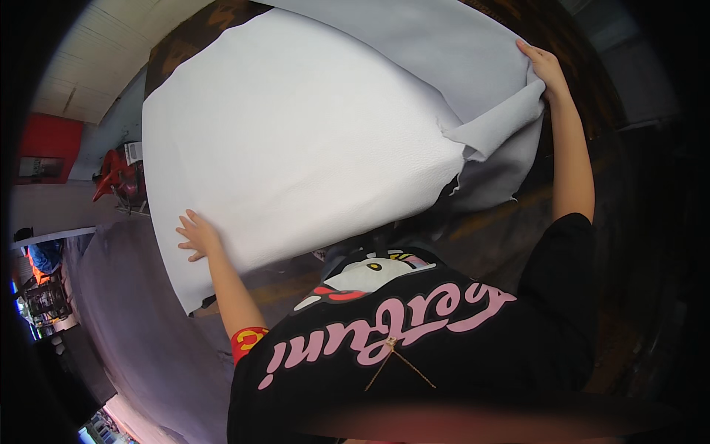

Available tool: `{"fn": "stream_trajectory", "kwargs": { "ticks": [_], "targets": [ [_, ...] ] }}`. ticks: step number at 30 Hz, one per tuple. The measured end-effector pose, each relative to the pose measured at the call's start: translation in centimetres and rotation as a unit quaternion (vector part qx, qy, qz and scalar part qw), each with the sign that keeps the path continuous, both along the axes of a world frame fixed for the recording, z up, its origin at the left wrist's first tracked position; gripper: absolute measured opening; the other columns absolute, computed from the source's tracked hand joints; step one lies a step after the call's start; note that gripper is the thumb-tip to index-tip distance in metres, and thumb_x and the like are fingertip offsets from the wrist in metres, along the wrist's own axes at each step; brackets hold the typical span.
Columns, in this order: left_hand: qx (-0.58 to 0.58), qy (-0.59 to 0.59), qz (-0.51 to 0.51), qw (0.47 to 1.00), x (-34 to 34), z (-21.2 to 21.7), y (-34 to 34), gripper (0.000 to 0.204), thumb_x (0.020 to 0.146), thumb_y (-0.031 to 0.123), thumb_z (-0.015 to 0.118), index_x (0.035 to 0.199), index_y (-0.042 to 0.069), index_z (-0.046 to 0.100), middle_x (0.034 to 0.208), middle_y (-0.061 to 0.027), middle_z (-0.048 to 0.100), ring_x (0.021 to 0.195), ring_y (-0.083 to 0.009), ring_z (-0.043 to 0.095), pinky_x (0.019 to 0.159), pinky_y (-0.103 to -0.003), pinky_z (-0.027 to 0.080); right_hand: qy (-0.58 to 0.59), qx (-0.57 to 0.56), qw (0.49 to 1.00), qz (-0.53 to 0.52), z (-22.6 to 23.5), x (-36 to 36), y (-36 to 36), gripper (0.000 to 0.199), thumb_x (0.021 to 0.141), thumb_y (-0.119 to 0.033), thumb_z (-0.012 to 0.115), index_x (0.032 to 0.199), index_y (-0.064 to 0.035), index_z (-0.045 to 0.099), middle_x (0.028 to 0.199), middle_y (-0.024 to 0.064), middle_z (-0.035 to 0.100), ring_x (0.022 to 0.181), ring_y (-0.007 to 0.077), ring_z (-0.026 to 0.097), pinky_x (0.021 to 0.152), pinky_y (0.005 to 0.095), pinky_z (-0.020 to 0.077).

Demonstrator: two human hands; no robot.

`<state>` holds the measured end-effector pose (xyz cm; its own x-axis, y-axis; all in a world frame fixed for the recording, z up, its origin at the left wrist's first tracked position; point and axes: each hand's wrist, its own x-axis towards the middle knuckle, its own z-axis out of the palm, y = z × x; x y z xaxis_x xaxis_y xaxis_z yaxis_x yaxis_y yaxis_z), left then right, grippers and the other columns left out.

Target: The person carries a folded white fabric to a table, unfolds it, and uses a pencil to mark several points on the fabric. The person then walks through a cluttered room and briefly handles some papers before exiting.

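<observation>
A large white leather hide with a grained face and ragged edges lies spread before me, its front edge hanging down towards me. My left hand rests on its lower left part, fingers spread and holding nothing. Out at the far right, my right hand is closed on the edge of a grey, suede-like section, with the thumb side uppermost. Below that hand the grey section folds over into a loose flap. The fingertips under the edge are hidden.
A dark brown patterned surface shows beyond the hide. At the left are a red box-like panel, a red object whose kind I cannot tell, and a grey floor. Blue and orange items sit farther left.
</observation>
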<state>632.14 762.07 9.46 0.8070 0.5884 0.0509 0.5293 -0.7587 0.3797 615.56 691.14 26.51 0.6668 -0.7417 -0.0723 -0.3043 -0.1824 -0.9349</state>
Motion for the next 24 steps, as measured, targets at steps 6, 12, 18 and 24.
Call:
{"fn": "stream_trajectory", "kwargs": {
  "ticks": [6,12,18,24],
  "targets": [
    [0.099,0.067,0.034,0.992,1.1,-0.1,0.1,0.085,0.086,0.079,0.026,0.152,0.025,0.026,0.159,-0.0081,0.017,0.143,-0.0473,0.009,0.11,-0.069,0.004,0.087,-0.127,0.986,-0.061,-10.7,-9.1,-8.2,0.043,0.087,-0.034,0.07,0.107,0.0039,0.068,0.098,0.0109,0.071,0.088,0.0168,0.066,0.078,0.0286,0.0505],
    [0.107,0.052,0.021,0.993,1.8,-0.5,0.5,0.09,0.082,0.083,0.028,0.152,0.027,0.024,0.159,-0.0057,0.017,0.144,-0.0434,0.011,0.111,-0.067,0.007,0.249,-0.607,0.755,0.006,-8.2,-13.3,-0.1,0.054,0.087,-0.028,0.067,0.13,-0.0008,0.051,0.123,0.0209,0.06,0.112,0.0331,0.059,0.094,0.0382,0.0433],
    [0.12,0.014,-0.018,0.993,2.6,-1.5,3.1,0.09,0.081,0.084,0.028,0.152,0.028,0.025,0.159,-0.0047,0.019,0.144,-0.0417,0.013,0.111,-0.066,0.009,0.283,-0.49,0.82,0.083,-13.2,-13.9,19.2,0.082,0.084,-0.049,0.065,0.142,0.0006,0.035,0.139,0.0261,0.046,0.129,0.0463,0.042,0.106,0.0524,0.0321],
    [0.078,-0.019,-0.05,0.996,2.9,-1.0,4.9,0.094,0.079,0.085,0.032,0.149,0.023,0.033,0.154,-0.0068,0.031,0.142,-0.039,0.023,0.111,-0.061,0.017,0.202,-0.386,0.896,0.088,-12.4,-17.6,17.6,0.059,0.088,-0.034,0.064,0.133,-0.0001,0.047,0.116,0.0255,0.06,0.103,0.0445,0.059,0.088,0.048,0.0471]
  ]
}}
